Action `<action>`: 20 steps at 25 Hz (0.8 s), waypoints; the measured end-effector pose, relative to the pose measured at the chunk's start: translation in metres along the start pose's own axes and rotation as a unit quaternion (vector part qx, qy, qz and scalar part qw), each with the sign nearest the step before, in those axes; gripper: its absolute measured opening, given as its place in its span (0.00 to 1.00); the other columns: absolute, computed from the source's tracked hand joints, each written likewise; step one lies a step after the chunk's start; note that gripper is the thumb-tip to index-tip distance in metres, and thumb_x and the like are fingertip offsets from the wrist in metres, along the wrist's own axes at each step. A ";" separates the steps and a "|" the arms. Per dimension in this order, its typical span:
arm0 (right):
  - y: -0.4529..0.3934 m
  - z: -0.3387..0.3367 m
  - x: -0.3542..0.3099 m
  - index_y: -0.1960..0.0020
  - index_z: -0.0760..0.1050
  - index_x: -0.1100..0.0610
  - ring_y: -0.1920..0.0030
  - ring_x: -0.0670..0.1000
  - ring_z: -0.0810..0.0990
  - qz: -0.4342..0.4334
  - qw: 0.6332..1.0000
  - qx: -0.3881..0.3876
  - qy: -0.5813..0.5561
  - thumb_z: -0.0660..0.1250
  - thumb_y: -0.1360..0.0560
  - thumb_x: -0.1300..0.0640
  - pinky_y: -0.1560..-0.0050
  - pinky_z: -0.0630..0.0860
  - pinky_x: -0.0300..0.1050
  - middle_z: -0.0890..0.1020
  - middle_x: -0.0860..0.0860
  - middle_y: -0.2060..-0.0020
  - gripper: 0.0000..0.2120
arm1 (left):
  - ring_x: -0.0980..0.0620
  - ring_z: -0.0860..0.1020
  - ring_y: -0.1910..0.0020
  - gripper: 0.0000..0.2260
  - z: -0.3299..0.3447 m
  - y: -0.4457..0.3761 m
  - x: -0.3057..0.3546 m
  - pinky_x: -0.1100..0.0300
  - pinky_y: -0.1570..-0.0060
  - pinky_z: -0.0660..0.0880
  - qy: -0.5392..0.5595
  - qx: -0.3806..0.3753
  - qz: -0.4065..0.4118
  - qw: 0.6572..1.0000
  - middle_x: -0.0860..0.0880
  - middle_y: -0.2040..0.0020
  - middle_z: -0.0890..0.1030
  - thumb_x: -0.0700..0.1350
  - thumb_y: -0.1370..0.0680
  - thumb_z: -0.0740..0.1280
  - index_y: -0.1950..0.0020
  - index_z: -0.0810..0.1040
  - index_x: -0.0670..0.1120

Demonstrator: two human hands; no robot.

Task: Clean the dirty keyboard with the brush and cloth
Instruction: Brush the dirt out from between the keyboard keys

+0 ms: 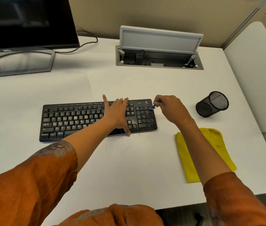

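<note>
The keyboard [83, 119] lies flat on the tabletop [129, 168] under both hands. The left hand [116, 114] rests spread across its right-middle keys, fingers straight, thumb at the near edge. The right hand [169, 110] pinches a blue brush [155, 104] (bristle end on the number pad's far corner). A yellow cloth [210, 144] lies beneath the right forearm; a mesh cup [212, 104] stands beyond, right of that hand.

One head-worn camera looks forward and down, close above the desk [129, 168], monitor [23, 22] at eleven o'clock.
</note>
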State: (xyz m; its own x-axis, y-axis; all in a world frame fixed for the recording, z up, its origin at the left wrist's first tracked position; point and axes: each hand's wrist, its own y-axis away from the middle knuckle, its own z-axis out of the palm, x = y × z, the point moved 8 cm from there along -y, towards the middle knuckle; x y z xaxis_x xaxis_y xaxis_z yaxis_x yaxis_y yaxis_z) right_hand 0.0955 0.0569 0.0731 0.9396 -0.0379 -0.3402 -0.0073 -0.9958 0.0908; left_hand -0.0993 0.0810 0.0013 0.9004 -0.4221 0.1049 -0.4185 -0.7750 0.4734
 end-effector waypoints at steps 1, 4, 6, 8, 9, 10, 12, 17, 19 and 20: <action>0.001 -0.002 -0.005 0.51 0.80 0.54 0.65 0.50 0.75 -0.010 1.000 0.012 -0.019 0.63 0.18 0.56 0.64 0.67 0.44 0.81 0.47 0.64 0.08 | 0.47 0.51 0.17 0.70 0.000 0.000 0.000 0.24 0.32 0.32 0.000 0.000 -0.001 1.000 0.45 0.16 0.54 0.72 0.43 0.80 0.16 0.43 0.47; 0.004 0.003 -0.021 0.51 0.81 0.51 0.69 0.45 0.73 -0.037 0.993 0.001 -0.110 0.65 0.19 0.56 0.67 0.66 0.37 0.78 0.38 0.68 0.07 | 0.47 0.50 0.17 0.70 0.001 -0.001 0.000 0.24 0.32 0.32 -0.004 -0.002 -0.001 1.000 0.45 0.16 0.53 0.72 0.43 0.79 0.16 0.43 0.47; 0.002 0.010 -0.014 0.50 0.81 0.51 0.68 0.47 0.75 -0.020 0.995 -0.023 -0.095 0.64 0.19 0.56 0.65 0.70 0.44 0.82 0.43 0.64 0.07 | 0.48 0.50 0.17 0.70 0.001 -0.001 0.000 0.24 0.32 0.32 -0.003 -0.002 0.000 1.000 0.45 0.16 0.53 0.72 0.43 0.79 0.16 0.43 0.47; 0.000 0.010 0.003 0.50 0.80 0.54 0.64 0.52 0.77 0.023 0.998 -0.024 -0.045 0.62 0.18 0.57 0.62 0.73 0.49 0.83 0.50 0.60 0.08 | 0.48 0.50 0.17 0.70 0.001 -0.001 -0.001 0.24 0.32 0.32 0.002 0.002 0.002 1.000 0.45 0.16 0.54 0.72 0.44 0.80 0.16 0.43 0.47; -0.002 0.009 0.010 0.51 0.79 0.55 0.61 0.55 0.78 0.046 0.999 -0.016 -0.021 0.61 0.18 0.58 0.61 0.75 0.50 0.84 0.52 0.59 0.08 | 0.48 0.51 0.17 0.70 0.001 0.000 -0.001 0.24 0.32 0.32 0.004 0.004 0.003 1.000 0.45 0.16 0.54 0.72 0.44 0.80 0.16 0.43 0.47; -0.002 0.007 0.015 0.51 0.78 0.56 0.60 0.57 0.78 0.063 0.998 -0.002 -0.004 0.60 0.18 0.58 0.61 0.75 0.51 0.83 0.53 0.58 0.09 | 0.48 0.51 0.17 0.70 0.001 0.000 -0.001 0.24 0.32 0.32 0.005 0.004 0.002 1.000 0.45 0.16 0.54 0.72 0.44 0.80 0.16 0.44 0.47; -0.001 0.005 0.011 0.50 0.77 0.58 0.62 0.57 0.76 0.078 0.997 0.031 -0.003 0.59 0.17 0.57 0.62 0.70 0.48 0.83 0.55 0.58 0.09 | 0.48 0.50 0.17 0.70 0.001 -0.001 -0.001 0.24 0.32 0.31 0.004 0.002 0.002 1.000 0.46 0.16 0.54 0.72 0.44 0.79 0.16 0.43 0.47; 0.000 0.012 -0.011 0.49 0.78 0.56 0.64 0.49 0.77 0.083 0.980 0.084 -0.160 0.59 0.16 0.56 0.68 0.68 0.33 0.83 0.51 0.60 0.10 | 0.47 0.51 0.17 0.70 0.001 -0.002 -0.001 0.24 0.32 0.32 0.002 0.007 0.002 1.000 0.45 0.16 0.54 0.72 0.44 0.79 0.16 0.44 0.47; -0.001 0.018 -0.012 0.49 0.78 0.57 0.63 0.49 0.78 0.087 0.980 0.067 -0.168 0.58 0.16 0.56 0.67 0.69 0.34 0.83 0.52 0.59 0.11 | 0.47 0.51 0.17 0.70 0.000 -0.001 -0.001 0.24 0.32 0.32 0.002 0.008 0.002 1.000 0.45 0.16 0.54 0.72 0.44 0.79 0.16 0.44 0.47; 0.000 0.022 -0.011 0.50 0.78 0.58 0.63 0.51 0.79 0.091 0.983 0.052 -0.153 0.58 0.16 0.56 0.67 0.71 0.39 0.83 0.54 0.60 0.12 | 0.48 0.51 0.17 0.70 0.000 0.000 -0.001 0.24 0.32 0.32 0.002 0.007 0.002 1.000 0.45 0.16 0.54 0.72 0.44 0.79 0.16 0.44 0.47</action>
State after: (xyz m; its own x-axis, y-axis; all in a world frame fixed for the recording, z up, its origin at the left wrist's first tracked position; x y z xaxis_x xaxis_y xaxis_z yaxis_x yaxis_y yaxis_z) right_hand 0.0779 0.0560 0.0562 0.7724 -0.2236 -0.5945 -0.2162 -0.9727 0.0849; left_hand -0.1000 0.0818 0.0011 0.8994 -0.4229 0.1109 -0.4236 -0.7800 0.4606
